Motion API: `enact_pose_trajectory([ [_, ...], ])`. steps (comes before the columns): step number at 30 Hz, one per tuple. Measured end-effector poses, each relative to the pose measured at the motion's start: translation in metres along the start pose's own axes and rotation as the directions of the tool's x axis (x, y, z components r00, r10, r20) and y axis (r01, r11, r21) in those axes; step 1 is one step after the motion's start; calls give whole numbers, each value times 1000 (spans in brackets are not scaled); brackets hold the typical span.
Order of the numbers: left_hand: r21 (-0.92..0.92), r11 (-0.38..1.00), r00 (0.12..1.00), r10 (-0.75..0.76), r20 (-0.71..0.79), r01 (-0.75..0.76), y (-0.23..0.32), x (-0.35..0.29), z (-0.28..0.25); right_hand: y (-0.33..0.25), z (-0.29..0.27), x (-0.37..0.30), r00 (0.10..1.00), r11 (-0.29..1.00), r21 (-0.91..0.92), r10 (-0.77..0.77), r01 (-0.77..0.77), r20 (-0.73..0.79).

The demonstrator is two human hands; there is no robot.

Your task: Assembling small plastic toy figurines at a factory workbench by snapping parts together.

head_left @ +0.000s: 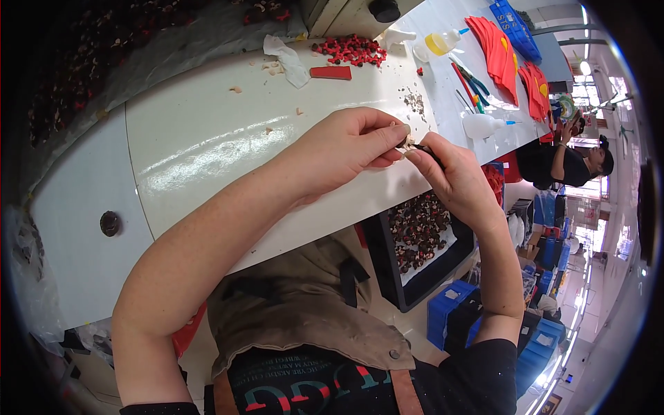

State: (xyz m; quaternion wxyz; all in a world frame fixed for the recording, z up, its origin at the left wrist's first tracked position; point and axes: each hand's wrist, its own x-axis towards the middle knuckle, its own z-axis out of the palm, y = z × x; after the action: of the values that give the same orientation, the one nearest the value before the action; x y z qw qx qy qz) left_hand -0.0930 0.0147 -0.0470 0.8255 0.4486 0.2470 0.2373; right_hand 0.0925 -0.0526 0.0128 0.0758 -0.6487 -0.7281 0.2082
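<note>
Over the white table (pixel 207 131) both my hands meet at a small dark piece with pale bits (pixel 404 143). My left hand (pixel 360 142) is closed, thumb and fingers pinching that piece. Fingers wrapped, my right hand (pixel 453 173) grips a slim dark tool (pixel 431 155) whose front end reaches the piece; its exact kind is hidden by the fingers. Dark crumbs (pixel 414 102) lie on the tabletop just beyond my hands. A pile of small red and black pieces (pixel 351 50) sits farther back, beside a flat red strip (pixel 330 72) and a crumpled white tissue (pixel 287 62).
Below the table edge stands a black tray (pixel 379 259) of similar small pieces. To the right are a white squeeze bottle (pixel 481 126), a yellow-filled bottle (pixel 440 43), pliers (pixel 476 84) and red cloths (pixel 494 55). Another person (pixel 567 162) works at far right. A dark round object (pixel 110 223) lies left.
</note>
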Motion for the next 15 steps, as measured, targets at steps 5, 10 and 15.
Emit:
enact_pose_trajectory([
  [5, -4, 1000, 1000, 13, -6, -13, -3, -1, 2, 0, 0, -2, 1000, 1000, -18, 6, -6, 4],
  [10, 8, 1000, 1000, 8, 1, -8, -3, -2, 4, -2, 0, -5, 1000, 1000, -6, 7, -7, 6],
  [15, 21, 1000, 1000, 6, 4, -6, -6, 0, 1, -1, 3, -2, 1000, 997, -80, -21, 21, -3],
])
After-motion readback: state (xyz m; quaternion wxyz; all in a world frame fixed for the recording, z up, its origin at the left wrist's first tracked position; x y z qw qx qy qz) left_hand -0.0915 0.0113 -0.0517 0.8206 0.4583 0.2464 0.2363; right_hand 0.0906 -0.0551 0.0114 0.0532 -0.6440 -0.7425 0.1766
